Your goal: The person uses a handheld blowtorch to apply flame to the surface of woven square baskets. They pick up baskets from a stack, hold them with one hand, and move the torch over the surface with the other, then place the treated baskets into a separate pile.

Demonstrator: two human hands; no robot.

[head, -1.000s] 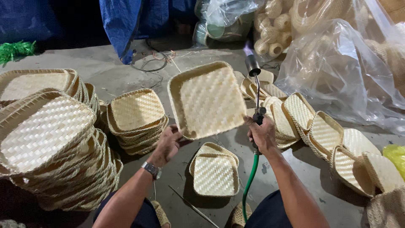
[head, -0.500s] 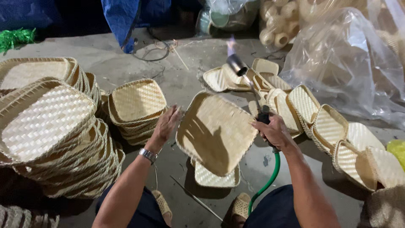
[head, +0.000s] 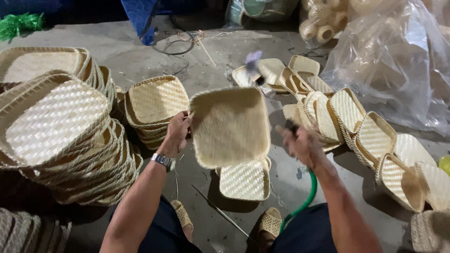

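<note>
arms: bare | left wrist: silver wristwatch (head: 163, 161) | legs: dark trousers (head: 307, 234) | feet: woven sandals (head: 271, 223)

Square woven tray (head: 230, 125), pale straw colour, shallow, with rounded corners and a bound rim. Held up off the floor, tilted, bottom side toward the camera, blurred. Gripped at its left edge by the left hand (head: 177, 133).

Gas torch (head: 262, 86) in the right hand (head: 303, 145), dark handle hidden in the fist, nozzle blurred just above the tray's upper right corner. Green hose (head: 307, 199) curving down from the handle, past the right forearm.
</note>
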